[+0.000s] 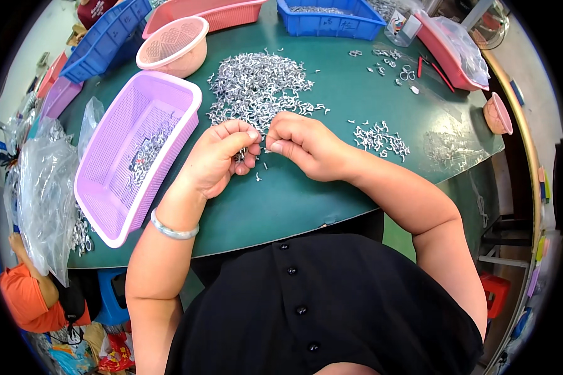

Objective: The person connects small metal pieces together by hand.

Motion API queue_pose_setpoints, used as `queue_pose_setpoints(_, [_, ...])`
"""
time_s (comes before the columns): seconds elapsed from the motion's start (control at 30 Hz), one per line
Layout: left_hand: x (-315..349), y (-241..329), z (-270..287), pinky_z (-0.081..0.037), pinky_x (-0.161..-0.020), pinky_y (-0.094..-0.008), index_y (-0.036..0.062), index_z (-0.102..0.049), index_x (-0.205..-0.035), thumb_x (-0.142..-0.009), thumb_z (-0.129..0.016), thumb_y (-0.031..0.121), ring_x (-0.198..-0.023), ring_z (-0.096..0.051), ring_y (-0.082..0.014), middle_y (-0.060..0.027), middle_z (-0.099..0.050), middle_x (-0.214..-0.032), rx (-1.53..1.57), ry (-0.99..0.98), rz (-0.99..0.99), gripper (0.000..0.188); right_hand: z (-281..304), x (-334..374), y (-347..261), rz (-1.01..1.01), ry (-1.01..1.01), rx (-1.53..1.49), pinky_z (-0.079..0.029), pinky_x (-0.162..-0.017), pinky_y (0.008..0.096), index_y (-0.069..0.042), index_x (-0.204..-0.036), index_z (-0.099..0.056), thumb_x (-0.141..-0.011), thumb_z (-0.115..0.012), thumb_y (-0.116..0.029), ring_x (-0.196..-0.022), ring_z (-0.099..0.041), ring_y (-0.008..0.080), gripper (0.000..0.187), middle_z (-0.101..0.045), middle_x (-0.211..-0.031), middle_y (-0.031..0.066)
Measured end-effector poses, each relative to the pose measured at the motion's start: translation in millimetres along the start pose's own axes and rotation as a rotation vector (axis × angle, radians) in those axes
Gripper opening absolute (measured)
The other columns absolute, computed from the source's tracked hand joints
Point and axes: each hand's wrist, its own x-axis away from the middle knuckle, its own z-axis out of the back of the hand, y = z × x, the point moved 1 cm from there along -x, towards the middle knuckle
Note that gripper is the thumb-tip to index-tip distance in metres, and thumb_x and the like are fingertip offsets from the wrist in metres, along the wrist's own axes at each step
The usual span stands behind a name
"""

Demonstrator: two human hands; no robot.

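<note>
A large heap of small curved silver metal pieces [256, 81] lies on the green table [281, 203]. At its near edge my left hand [219, 153] is curled, with several of these pieces showing between its fingers and its thumb against the forefinger. Close beside it, my right hand [309, 147] is closed in a pinch; whatever lies between its fingertips is too small to make out. A few loose pieces lie just below my hands. To the left stands a purple basket [191, 106] with more metal pieces [150, 153] in it. A smaller pile [381, 139] lies beyond my right forearm.
Behind the basket stand a pink round colander [201, 47] and blue trays [331, 24]. Red-handled pliers [420, 67] and scissor-like parts [406, 74] lie at the back right, near a pink tray [441, 53] and small cup [497, 114]. Clear plastic bags [47, 194] hang at left. Someone in orange [28, 297] is at lower left.
</note>
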Motion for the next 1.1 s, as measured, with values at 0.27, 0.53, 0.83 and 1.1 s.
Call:
queue_pose_setpoints(0.27, [4, 0, -6, -0.036, -0.044, -0.0164, 0.0074, -0.055, -0.082, -0.086, -0.054, 0.015, -0.053, -0.048, -0.0067, -0.0006, -0.053, -0.067, -0.09, -0.081, 0.002, 0.008, 1, 0, 1, -0.071, 0.012, -0.05, -0.041, -0.068, 0.0344, -0.001, -0.08, -0.053, -0.084, -0.05, -0.011, -0.074, -0.05, 0.0265, 0.011, -0.051, -0.076, 0.0109])
queue_pose_setpoints(0.53, [1, -3, -1, -0.037, -0.045, -0.0157, 0.0057, -0.054, -0.086, -0.087, -0.053, 0.016, -0.056, -0.048, -0.0063, -0.0017, -0.053, -0.071, 0.004, -0.14, 0.048, 0.01, 2, -2, 3, -0.175, 0.049, -0.275, -0.042, -0.069, 0.0324, 0.0, -0.082, -0.057, -0.084, -0.05, -0.009, -0.075, -0.052, 0.0243, 0.011, -0.053, -0.077, 0.0114])
queue_pose_setpoints(0.83, [1, 0, 1, -0.038, -0.046, -0.0171, 0.004, -0.053, -0.085, -0.089, -0.05, 0.017, -0.059, -0.048, -0.0089, -0.0043, -0.053, -0.073, 0.148, -0.178, 0.083, 0.014, -2, 2, 8, -0.026, -0.061, 0.055, -0.044, -0.069, 0.0347, -0.005, -0.079, -0.061, -0.072, -0.059, -0.005, -0.078, -0.052, 0.027, 0.007, -0.053, -0.078, 0.0085])
queue_pose_setpoints(1.1, [0, 3, 3, -0.042, -0.051, -0.0202, 0.0041, -0.053, -0.081, -0.087, -0.048, 0.012, -0.061, -0.051, -0.0104, -0.0059, -0.056, -0.075, 0.214, -0.219, 0.056, 0.011, -8, 2, 10, 0.114, -0.138, 0.205, -0.042, -0.069, 0.0341, -0.005, -0.079, -0.06, -0.07, -0.064, -0.006, -0.079, -0.051, 0.0245, 0.009, -0.051, -0.08, 0.0067])
